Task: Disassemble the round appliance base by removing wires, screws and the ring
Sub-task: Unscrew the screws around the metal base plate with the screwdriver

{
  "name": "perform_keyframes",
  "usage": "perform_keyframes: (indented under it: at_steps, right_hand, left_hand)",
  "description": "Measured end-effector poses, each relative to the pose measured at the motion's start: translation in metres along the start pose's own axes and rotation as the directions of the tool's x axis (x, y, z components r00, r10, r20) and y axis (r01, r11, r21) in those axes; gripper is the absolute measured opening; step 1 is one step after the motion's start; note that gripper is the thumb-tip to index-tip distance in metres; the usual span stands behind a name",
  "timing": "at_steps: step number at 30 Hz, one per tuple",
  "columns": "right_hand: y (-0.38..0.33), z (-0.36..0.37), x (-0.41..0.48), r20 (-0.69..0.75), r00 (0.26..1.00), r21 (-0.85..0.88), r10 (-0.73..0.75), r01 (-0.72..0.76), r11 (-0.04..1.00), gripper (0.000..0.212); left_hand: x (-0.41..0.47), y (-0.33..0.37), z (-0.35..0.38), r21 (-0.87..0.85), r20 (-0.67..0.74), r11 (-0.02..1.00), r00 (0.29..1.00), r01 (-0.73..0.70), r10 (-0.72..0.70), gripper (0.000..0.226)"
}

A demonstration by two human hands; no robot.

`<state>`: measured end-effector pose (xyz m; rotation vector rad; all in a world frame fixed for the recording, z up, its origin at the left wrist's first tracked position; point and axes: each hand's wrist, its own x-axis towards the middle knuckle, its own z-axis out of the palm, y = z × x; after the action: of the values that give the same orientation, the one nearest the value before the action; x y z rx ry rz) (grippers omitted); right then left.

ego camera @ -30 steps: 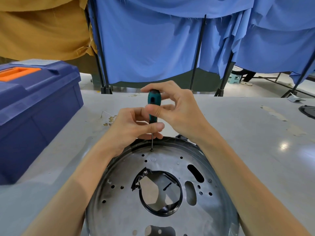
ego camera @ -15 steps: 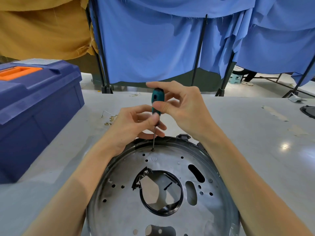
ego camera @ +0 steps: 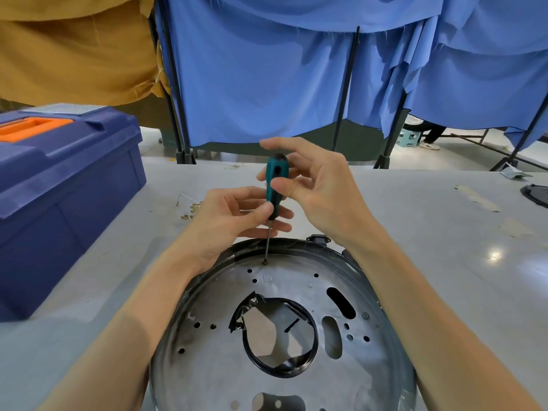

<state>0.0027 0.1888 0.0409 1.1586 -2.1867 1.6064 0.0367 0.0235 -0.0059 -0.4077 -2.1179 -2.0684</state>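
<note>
1. Since the earlier frame your right hand (ego camera: 321, 188) has loosened its wrap on the screwdriver (ego camera: 275, 185). The index finger now stretches out above the handle's top, while thumb and a finger behind still pinch the teal handle.
2. Your left hand (ego camera: 225, 215) has kept its place, thumb and fingertips pinching the black lower end of the handle where the shaft begins.
3. The screwdriver stands nearly upright, its tip set in a screw (ego camera: 265, 262) at the far edge of the round base (ego camera: 213, 369).
4. The round base lies flat on the surface (ego camera: 444, 262) between your forearms, metal plate up, with many small holes and slots.
5. A black ring (ego camera: 252, 355) lines the opening at the centre of the round base, with torn black film at its far-left edge.
6. Left of the round base sits a blue toolbox (ego camera: 65, 185) with an orange handle.
7. Beyond the round base to the far left, near the left hand, lie small brass screws (ego camera: 192, 209) and a thin wire (ego camera: 185, 197).
8. Beyond the round base, past the surface's far edge, hang blue curtains (ego camera: 267, 84).
</note>
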Motion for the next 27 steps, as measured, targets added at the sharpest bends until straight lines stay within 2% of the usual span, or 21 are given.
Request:
perform_keyframes:
  at_steps: [4,7,11,14,16,20,24,27]
  right_hand:
    - [-0.002,0.0029,-0.0006,0.019,1.0,0.059,-0.021,0.02,0.998,0.025]
    - [-0.0011,0.0014,0.0001,-0.014,1.0,0.039,-0.018,0.019,0.999,0.03]
    - [-0.0004,-0.0002,0.0007,-0.001,1.0,0.031,-0.028,0.028,0.999,0.039]
    - [0.0018,0.0005,0.0001,0.013,0.999,0.048,-0.032,0.031,0.998,0.031]
    - [0.0005,0.0016,0.0002,0.009,1.0,0.053,-0.027,0.027,0.998,0.025]
    - [-0.001,0.0021,0.0008,-0.018,0.999,0.016,-0.038,0.038,0.999,0.034]
    - [0.0015,-0.001,0.001,0.021,0.999,0.022,-0.028,0.028,0.999,0.044]
    - [0.0016,0.0004,0.0008,0.035,0.999,0.055,-0.013,0.011,0.998,0.033]
  left_hand:
    - [0.0012,-0.0008,-0.0017,-0.001,-0.032,1.0,0.999,0.018,-0.018,0.027]
    - [0.0014,-0.0002,-0.0015,0.014,-0.05,1.0,0.999,0.01,-0.009,0.027]
    - [0.0024,0.0006,-0.0011,-0.005,-0.086,1.0,0.996,0.0,-0.001,0.037]
    - [0.001,0.0012,-0.001,-0.005,-0.009,1.0,1.0,0.005,-0.005,0.029]
    - [0.0007,0.0011,-0.0008,0.016,-0.016,1.0,1.0,0.007,-0.006,0.028]
    - [0.0022,0.0007,-0.0002,0.026,-0.071,1.0,0.997,0.011,-0.009,0.043]
    - [0.0008,-0.0001,-0.0019,-0.002,-0.021,1.0,0.999,0.025,-0.025,0.026]
    - [0.0012,-0.0015,-0.0033,0.024,-0.019,0.999,1.0,0.021,-0.021,0.026]
